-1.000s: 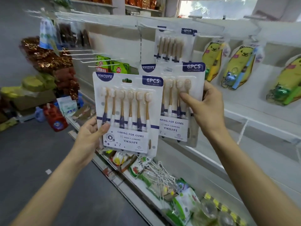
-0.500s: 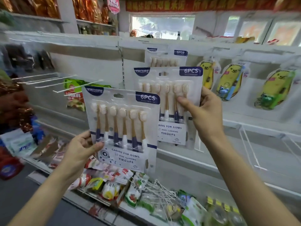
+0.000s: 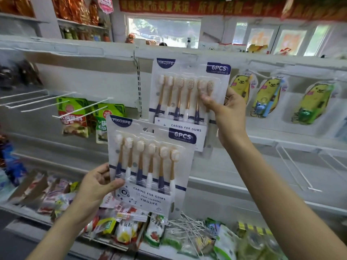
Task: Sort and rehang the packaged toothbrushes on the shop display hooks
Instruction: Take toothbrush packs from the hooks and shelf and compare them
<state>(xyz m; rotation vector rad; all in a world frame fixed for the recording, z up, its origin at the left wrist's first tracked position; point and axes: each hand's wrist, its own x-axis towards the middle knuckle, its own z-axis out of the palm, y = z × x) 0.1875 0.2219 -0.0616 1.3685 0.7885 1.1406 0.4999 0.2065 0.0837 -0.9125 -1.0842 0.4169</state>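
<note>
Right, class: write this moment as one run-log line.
left hand: grips lower toothbrush pack | right hand: holds upper toothbrush pack raised at top rail | hung: cannot tell

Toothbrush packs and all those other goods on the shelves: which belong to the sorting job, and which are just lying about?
Part of the job:
- upper toothbrush pack, held by the right hand
- lower toothbrush pack, held by the left hand
- bare white hooks

Just lying about:
- yellow cartoon packs
- green snack bags
- loose sachets on the bottom shelf

Right hand (image 3: 228, 114) and its toothbrush pack (image 3: 189, 94) now higher, near the top rail (image 3: 112, 53).
</note>
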